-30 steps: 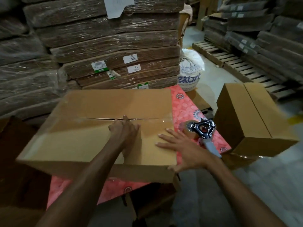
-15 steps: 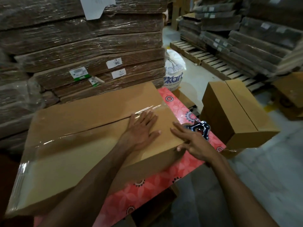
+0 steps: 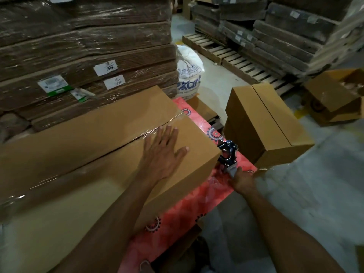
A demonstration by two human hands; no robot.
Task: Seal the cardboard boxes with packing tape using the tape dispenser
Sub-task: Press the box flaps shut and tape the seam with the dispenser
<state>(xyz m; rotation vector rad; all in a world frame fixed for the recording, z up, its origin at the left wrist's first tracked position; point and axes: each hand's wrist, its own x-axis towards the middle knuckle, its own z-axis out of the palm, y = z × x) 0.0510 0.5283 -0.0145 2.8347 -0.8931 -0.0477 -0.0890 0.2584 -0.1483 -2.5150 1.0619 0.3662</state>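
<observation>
Clear tape point(image 3: 171, 118) glints along the top seam of the long cardboard box point(image 3: 78, 154) on the pink worktop point(image 3: 197, 201); it looks sealed. The left hand point(image 3: 163, 152) lies flat on it, fingers spread; the right hand point(image 3: 243, 180) grips the tape dispenser point(image 3: 228, 152) just beside its end. The smaller box point(image 3: 266, 123) may be next.

Taped box point(image 3: 82, 138) beside tape dispenser point(image 3: 228, 153)
</observation>
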